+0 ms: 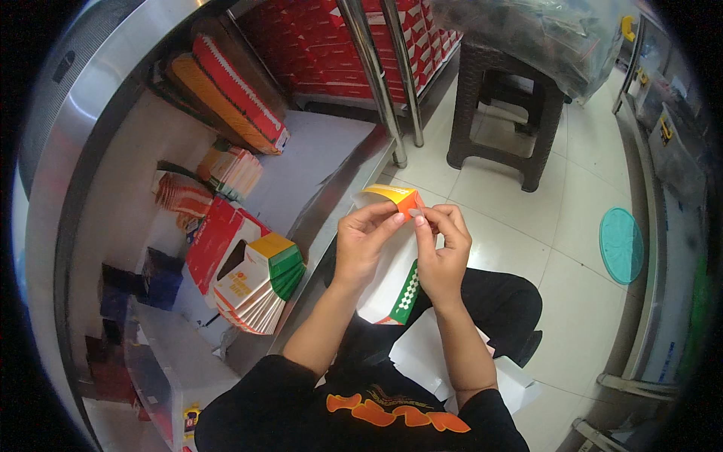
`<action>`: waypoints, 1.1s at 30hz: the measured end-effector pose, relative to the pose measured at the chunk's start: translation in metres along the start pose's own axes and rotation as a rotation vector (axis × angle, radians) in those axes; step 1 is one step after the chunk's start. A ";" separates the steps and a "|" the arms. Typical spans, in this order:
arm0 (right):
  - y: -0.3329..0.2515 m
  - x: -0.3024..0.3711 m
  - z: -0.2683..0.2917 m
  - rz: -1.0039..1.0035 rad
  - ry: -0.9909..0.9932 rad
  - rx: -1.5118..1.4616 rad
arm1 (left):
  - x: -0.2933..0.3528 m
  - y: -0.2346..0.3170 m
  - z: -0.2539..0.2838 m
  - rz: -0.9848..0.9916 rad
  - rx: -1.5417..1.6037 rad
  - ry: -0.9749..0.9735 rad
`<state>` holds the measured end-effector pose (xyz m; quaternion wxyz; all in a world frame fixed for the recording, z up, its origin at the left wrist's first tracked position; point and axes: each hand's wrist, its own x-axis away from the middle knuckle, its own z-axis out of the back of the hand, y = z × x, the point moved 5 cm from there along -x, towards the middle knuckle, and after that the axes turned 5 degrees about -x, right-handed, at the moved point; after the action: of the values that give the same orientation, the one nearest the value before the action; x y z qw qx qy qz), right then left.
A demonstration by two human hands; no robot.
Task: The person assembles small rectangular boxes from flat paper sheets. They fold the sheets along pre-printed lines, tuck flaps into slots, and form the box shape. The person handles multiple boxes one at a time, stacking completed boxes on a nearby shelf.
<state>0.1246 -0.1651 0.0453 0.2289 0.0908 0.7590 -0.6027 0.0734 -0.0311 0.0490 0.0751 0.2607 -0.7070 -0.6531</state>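
Carton [389, 282], head view: held above the person's lap, its yellow-and-orange end up at the fingertips, the white inside and green dotted side running down between the wrists. Left hand [364, 245] pinches that end from the left; right hand [444, 252] grips the orange flap from the right. Hands close together, both clamped on the carton. Stack of cartons [260, 282] on the shelf [312, 143], left of left hand.

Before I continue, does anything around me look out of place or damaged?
Perhaps one thing: a teal disc at the right lies on the floor, not on the shelf. The box you hold shows no clear damage.
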 end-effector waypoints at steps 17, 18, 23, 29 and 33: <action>-0.012 -0.007 0.025 0.088 0.196 0.030 | -0.008 -0.002 -0.042 -0.102 0.021 -0.047; -0.010 -0.006 0.026 0.096 0.188 0.026 | -0.007 -0.002 -0.043 -0.097 0.027 -0.054; -0.007 0.000 0.020 0.179 0.158 0.073 | 0.005 0.009 -0.053 -0.191 0.025 -0.063; -0.011 0.003 -0.006 0.181 -0.159 0.021 | -0.020 0.024 -0.034 -0.088 0.489 0.248; 0.028 0.012 -0.018 -0.467 -0.287 -0.967 | -0.033 0.048 0.003 -0.008 0.679 0.047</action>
<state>0.1215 -0.1425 0.0187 0.2059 -0.2781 0.9104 -0.2266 0.0869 -0.0128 0.1027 -0.0021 0.2886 -0.8812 -0.3744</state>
